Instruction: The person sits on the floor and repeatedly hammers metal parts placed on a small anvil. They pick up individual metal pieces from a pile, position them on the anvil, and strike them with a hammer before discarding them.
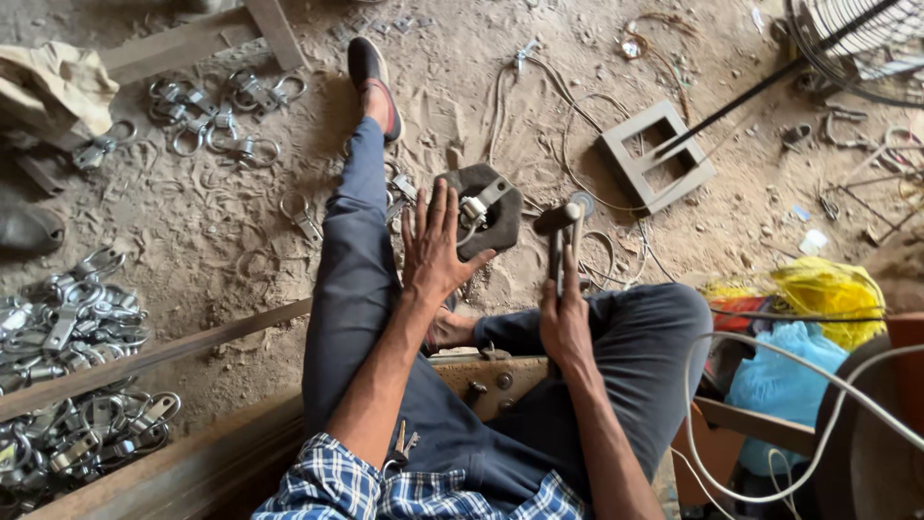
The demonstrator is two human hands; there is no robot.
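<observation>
My right hand grips the handle of a hammer, its head raised just right of a dark iron block on the sandy floor. A small metal clamp piece lies on top of that block. My left hand is spread flat with fingers apart, hovering over the left edge of the block, holding nothing. I sit with my left leg stretched forward and my right knee bent.
Piles of ring-shaped metal clamps lie at the left, more at the far left. A grey rectangular frame and loose wires lie to the right. A fan guard is top right; yellow and blue bags are beside my knee.
</observation>
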